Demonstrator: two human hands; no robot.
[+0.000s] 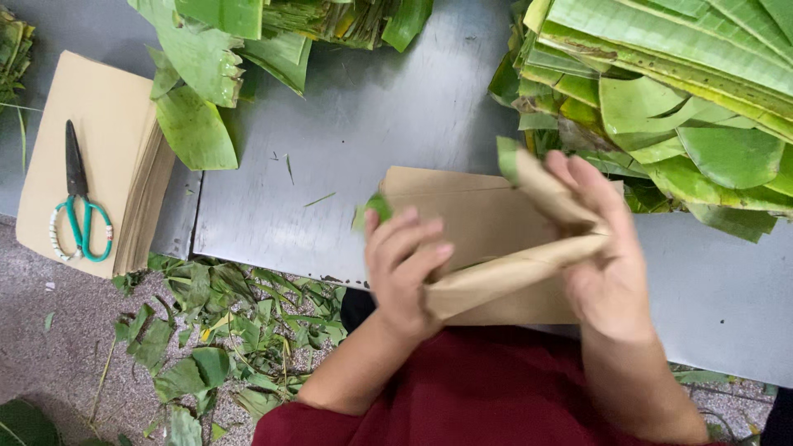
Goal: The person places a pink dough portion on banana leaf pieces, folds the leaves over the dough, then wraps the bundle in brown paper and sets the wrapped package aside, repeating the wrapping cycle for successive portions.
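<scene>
Grey metal table (pixel 355 124), leaf piles at 12 and 2 o'clock. Brown paper sheet (pixel 487 223) sits at table's near edge, half rolled. Left hand (pixel 402 272) and right hand (pixel 599 248) pinch the roll's ends, fingers pressed together. Risk: roll may spring open; green leaf (pixel 377 206) inside could slip out.

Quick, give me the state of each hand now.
Left hand: closed on the folded brown paper packet.
Right hand: closed on the same packet's other end.
</scene>
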